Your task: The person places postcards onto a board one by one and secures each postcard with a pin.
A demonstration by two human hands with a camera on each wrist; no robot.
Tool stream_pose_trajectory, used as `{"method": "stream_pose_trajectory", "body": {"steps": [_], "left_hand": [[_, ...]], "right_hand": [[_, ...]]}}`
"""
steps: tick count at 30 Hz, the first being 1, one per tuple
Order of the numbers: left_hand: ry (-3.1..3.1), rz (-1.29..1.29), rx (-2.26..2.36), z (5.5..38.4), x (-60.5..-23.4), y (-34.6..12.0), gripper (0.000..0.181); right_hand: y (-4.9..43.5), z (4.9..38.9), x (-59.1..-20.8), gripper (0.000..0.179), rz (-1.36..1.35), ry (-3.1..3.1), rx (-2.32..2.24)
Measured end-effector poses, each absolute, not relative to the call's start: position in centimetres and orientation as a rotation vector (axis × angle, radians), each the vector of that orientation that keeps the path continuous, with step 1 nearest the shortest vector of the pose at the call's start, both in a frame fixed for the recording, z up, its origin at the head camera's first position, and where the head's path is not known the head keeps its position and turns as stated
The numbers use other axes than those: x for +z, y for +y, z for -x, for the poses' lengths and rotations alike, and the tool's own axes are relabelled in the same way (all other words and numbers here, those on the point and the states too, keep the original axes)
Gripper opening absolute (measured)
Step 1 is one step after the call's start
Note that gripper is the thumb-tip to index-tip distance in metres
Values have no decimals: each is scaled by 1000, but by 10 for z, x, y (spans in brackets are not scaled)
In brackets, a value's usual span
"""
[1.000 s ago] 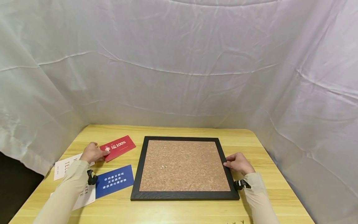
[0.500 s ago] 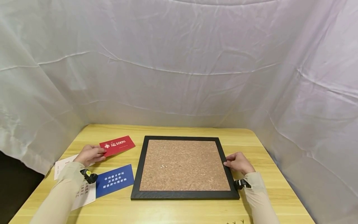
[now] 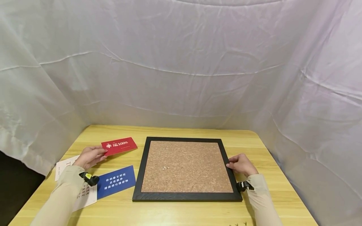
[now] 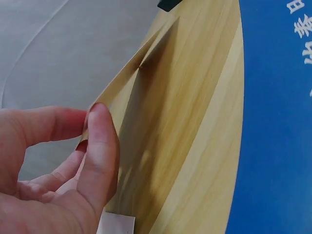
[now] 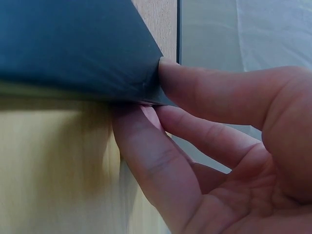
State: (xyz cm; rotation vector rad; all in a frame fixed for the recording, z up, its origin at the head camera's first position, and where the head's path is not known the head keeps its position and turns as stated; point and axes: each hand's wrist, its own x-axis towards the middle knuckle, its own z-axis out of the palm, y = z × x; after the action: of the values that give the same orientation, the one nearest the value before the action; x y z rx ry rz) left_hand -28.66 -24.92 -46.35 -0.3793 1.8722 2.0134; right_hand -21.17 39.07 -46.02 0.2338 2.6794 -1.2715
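My left hand [image 3: 90, 156] pinches a red card [image 3: 119, 146] with white print between thumb and fingers, at the card's left end. In the left wrist view the pale back of this card [image 4: 122, 78] shows, tilted, its near end raised off the table and its far end low. My right hand [image 3: 241, 164] grips the right side of a black-framed cork board [image 3: 186, 196] that lies flat on the table. The right wrist view has thumb and fingers [image 5: 156, 161] on either side of the black frame edge.
Nearest the left hand lie a blue card [image 3: 116, 182] and white printed cards [image 3: 63, 168], partly under the left arm. Small shiny bits [image 3: 165, 168] sit on the cork. Dark marks [image 3: 238, 224] show at the wooden table's front edge. Pale curtains [image 3: 181, 78] surround the table.
My left hand has gone from touching the red card to pinching it, and its near end has risen a little. The right hand and the cork board have stayed put.
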Motion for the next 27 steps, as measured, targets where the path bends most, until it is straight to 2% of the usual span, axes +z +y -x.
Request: {"method": "stream_pose_trajectory", "body": {"steps": [8,23,27], "left_hand": [[1851,344,2050,287,-459,-242,80],[1846,168,2113,289,-449,-217,70],[1875,141,2088,289,-446,-209,72]], "right_hand": [[391,212,-461,35,-241,2676,-1272],[391,212,-463,34,-249,2684,-1272],[390,211,-461,35,-250,2690,-1249]]}}
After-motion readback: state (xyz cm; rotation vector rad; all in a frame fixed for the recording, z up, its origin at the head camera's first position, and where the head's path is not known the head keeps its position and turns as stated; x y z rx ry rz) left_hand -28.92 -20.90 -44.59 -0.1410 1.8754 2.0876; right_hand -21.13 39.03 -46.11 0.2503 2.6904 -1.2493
